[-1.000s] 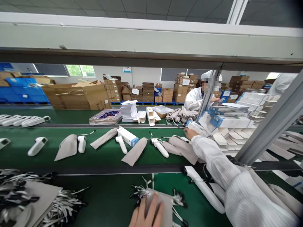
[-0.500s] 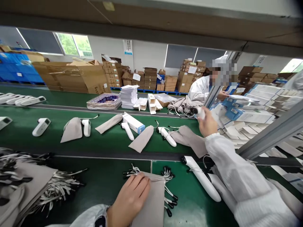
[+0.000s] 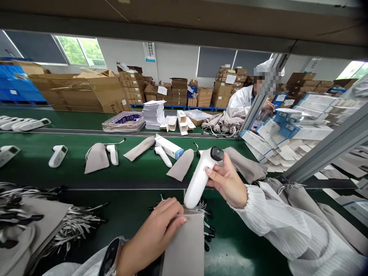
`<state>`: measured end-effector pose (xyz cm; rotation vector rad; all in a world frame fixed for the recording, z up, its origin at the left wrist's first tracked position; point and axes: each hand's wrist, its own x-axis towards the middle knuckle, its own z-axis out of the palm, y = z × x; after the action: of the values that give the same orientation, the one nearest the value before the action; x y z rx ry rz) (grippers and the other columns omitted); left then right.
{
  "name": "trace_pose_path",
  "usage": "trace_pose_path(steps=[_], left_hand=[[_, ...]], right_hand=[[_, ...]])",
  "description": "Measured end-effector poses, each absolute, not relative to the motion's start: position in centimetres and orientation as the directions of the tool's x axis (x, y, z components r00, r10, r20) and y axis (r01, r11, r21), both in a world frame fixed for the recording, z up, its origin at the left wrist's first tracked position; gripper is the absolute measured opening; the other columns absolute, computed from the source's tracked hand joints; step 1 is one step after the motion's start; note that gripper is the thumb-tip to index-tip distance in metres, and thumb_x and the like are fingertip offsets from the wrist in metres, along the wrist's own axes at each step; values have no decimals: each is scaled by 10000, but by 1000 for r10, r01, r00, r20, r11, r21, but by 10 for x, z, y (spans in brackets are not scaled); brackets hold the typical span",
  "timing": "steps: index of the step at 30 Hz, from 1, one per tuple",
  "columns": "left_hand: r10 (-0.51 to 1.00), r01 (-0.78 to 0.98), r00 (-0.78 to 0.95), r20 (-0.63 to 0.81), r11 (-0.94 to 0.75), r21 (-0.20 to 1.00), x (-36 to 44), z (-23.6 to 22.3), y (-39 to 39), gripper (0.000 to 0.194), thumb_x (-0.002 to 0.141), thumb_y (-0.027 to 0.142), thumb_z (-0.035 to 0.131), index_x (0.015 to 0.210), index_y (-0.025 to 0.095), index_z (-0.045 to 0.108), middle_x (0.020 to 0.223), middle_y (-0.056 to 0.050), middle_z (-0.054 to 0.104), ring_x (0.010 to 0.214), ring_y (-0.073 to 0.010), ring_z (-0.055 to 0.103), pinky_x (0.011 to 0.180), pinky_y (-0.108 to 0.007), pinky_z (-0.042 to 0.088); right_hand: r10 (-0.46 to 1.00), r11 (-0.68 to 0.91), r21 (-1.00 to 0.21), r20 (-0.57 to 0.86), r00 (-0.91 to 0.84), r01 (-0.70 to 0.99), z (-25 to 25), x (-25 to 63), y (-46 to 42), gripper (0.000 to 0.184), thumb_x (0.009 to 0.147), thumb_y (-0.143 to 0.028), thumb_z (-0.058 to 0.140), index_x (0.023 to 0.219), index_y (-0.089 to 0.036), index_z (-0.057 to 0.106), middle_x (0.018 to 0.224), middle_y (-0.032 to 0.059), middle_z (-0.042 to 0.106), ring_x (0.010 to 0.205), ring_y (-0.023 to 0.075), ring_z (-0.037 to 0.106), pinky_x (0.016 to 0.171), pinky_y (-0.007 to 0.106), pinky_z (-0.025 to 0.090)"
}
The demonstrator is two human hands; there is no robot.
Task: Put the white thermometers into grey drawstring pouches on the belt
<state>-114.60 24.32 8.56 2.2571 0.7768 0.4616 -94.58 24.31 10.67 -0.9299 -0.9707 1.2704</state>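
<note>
My right hand (image 3: 227, 178) grips a white handheld infrared thermometer (image 3: 198, 178) with a black head, tilted with its handle end down. That end is at the mouth of a grey drawstring pouch (image 3: 184, 245), and I cannot tell if it is inside. My left hand (image 3: 161, 226) pinches the pouch's top edge between thumb and fingers. White cords with black tips stick out around the pouch, which seems to lie on a stack of others. At the left is a heap of grey pouches (image 3: 43, 214) with many cords.
Across the green belt (image 3: 71, 174) lie several thermometers, pouches and a white-blue box (image 3: 169, 146). Behind stand a basket (image 3: 123, 122) and stacked papers (image 3: 153, 114). A metal post (image 3: 258, 96) and piled boxes (image 3: 304, 132) are at right. A co-worker (image 3: 241, 101) stands beyond.
My right hand has come back from over the belt with the thermometer, down to the pouch mouth. Belt items have shifted right. The thermometer lying at near right is no longer visible.
</note>
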Motion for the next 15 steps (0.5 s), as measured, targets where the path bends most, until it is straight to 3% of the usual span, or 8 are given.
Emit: trace_pose_path(steps=[3,7,11,13,15], left_hand=[[693,371,709,130,-523,767,-1141,88,243,203,898,245,293,752,187,422,764,17,428,684,-106,437,621,-199,344],[746,375,625,230,-545,750,-1132,95,244,182,884,237,320,748,186,430,772,5,414,704,-116,439,648,-208,353],[738,414,630,242,-583,700,-1127,94,244,196,872,247,338,738,186,466,829,-16,389,727,-128,445,639,-222,369],[726,416,648,230,-591,692,-1127,92,243,200,863,261,359,724,185,482,834,-19,375,706,-128,441,619,-225,375],[716,402,666,209,-580,709,-1126,92,242,207,858,272,371,711,185,488,834,-17,366,685,-123,435,610,-225,382]], right_hand=[[999,39,-944,44,-10,-328,107,-946,240,500,703,-271,604,1087,-342,291,859,-34,535,741,111,549,636,308,486],[954,-85,-992,-53,-296,-95,99,-956,230,297,751,-408,520,976,-222,470,691,-36,476,592,58,468,568,219,443],[910,-177,-982,-186,-369,60,94,-955,226,440,762,-561,369,921,-186,536,806,17,471,541,61,447,445,211,425],[923,-118,-973,-181,-341,197,95,-952,226,512,759,-597,317,906,-179,574,947,59,466,604,89,487,451,229,437],[946,17,-935,-101,-310,355,95,-950,224,564,774,-601,267,807,-160,617,1012,82,469,859,170,505,639,290,466]])
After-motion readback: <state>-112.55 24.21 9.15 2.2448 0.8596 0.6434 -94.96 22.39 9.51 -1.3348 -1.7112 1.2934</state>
